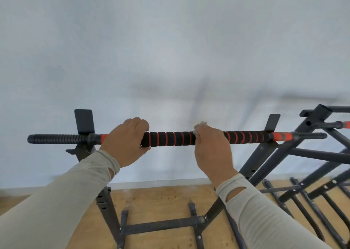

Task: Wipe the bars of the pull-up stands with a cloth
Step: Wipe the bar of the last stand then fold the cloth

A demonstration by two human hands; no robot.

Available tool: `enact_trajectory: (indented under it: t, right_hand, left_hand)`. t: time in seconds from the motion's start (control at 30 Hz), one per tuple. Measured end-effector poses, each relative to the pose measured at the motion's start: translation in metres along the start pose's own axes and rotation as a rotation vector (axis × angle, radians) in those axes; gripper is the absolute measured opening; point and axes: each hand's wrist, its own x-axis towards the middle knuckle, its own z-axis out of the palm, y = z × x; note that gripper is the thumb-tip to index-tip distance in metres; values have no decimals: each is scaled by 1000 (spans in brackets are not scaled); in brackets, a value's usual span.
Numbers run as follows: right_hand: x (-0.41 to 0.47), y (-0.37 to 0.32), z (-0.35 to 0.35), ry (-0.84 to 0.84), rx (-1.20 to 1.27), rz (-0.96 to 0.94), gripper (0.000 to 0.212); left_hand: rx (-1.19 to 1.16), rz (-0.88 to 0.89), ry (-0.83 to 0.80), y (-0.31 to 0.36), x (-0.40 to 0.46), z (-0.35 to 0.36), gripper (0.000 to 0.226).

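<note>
A pale wall (pixel 170 40) fills the far view above a wooden floor (pixel 162 201). A dark pull-up stand (pixel 111 210) rises from the floor, with more stands (pixel 303 154) to the right. Across its top runs the bar (pixel 170 139), black foam with orange rings. The left hand (pixel 124 144) has its grip clenched around the bar left of centre. The right hand (pixel 212 148) grasps what looks like a small white cloth (pixel 198 126) against the bar, right of centre.

Left hand (pixel 126 141): grips bar (pixel 170 139), centre frame.
Right hand (pixel 213 148): presses cloth (pixel 198 128) on bar.
</note>
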Motion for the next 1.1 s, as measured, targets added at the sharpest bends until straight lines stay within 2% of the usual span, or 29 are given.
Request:
enact_trajectory:
  t: [0.2, 0.3, 0.4, 0.5, 0.6, 0.67, 0.73, 0.83, 0.97, 1.1]
  right_hand:
    - [-5, -101, 40, 26, 162, -348, 16]
    - [-2, -90, 41, 22, 164, -444, 21]
    - [-1, -42, 26, 33, 118, -473, 34]
    - [5, 17, 1, -34, 0, -335, 49]
    - [15, 78, -23, -137, -170, -61, 69]
    - [16, 111, -33, -118, -246, 103, 61]
    - [13, 121, -34, -67, -260, 194, 37]
    - [11, 88, -23, -3, -212, 149, 28]
    - [10, 0, 2, 13, -133, -2, 26]
    - [-5, -82, 31, 28, 63, -242, 19]
  left_hand:
    - [-188, -74, 22, 0, 0, -3, 33]
    - [-205, -56, 29, -3, -2, -3, 39]
    - [-146, -18, 6, -7, -3, -3, 47]
    - [-160, -27, -55, -9, -2, -8, 40]
    - [-164, -18, -92, -11, 1, -14, 31]
    - [-119, 11, -106, -12, 1, -14, 28]
    - [-62, 37, -82, -12, 0, -11, 30]
    - [-66, 34, 15, -7, -6, -4, 39]
    - [-81, -28, 55, -4, -12, 4, 50]
    - [-139, -12, 93, -7, -13, 1, 51]
